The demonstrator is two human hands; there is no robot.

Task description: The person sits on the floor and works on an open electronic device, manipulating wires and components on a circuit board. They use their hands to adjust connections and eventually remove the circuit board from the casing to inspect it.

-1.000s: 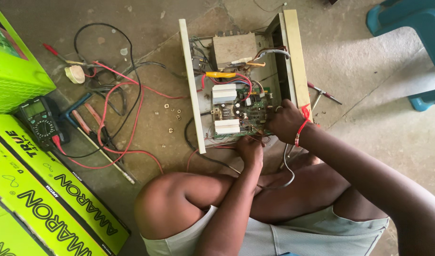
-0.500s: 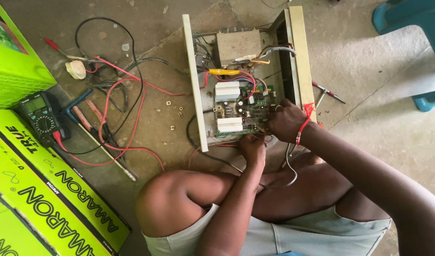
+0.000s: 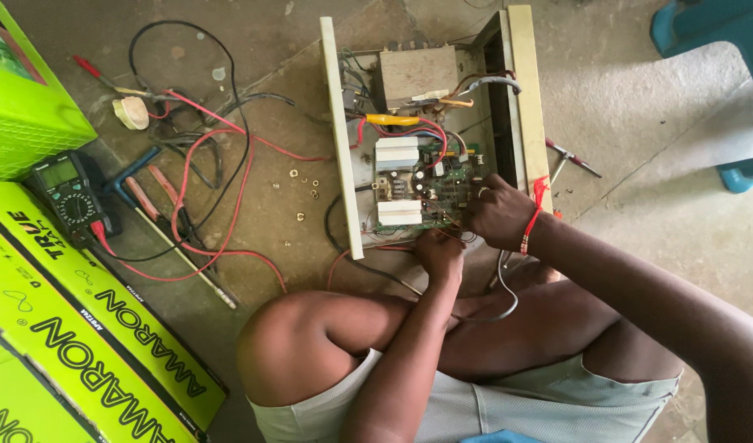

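Both hands have barely moved: left hand point(image 3: 439, 253) and right hand point(image 3: 495, 213) pinch wires inside the open casing point(image 3: 340, 148).

We're on a bare concrete floor point(image 3: 639, 221), dusty and stained. On it: an open cream metal case point(image 3: 430, 123) w/ a circuit board inside, lying approx. centre. Left of it, a few small nuts point(image 3: 303, 193), a tangle of red and black wires point(image 3: 204, 164), two red-handled screwdrivers point(image 3: 159, 193), a multimeter point(image 3: 67, 197). Far left, bright green boxes point(image 3: 73, 328), stacked against each other. Right of the case, a small T-handled tool point(image 3: 569, 157). Top right, a blue plastic stool point(image 3: 721, 49).
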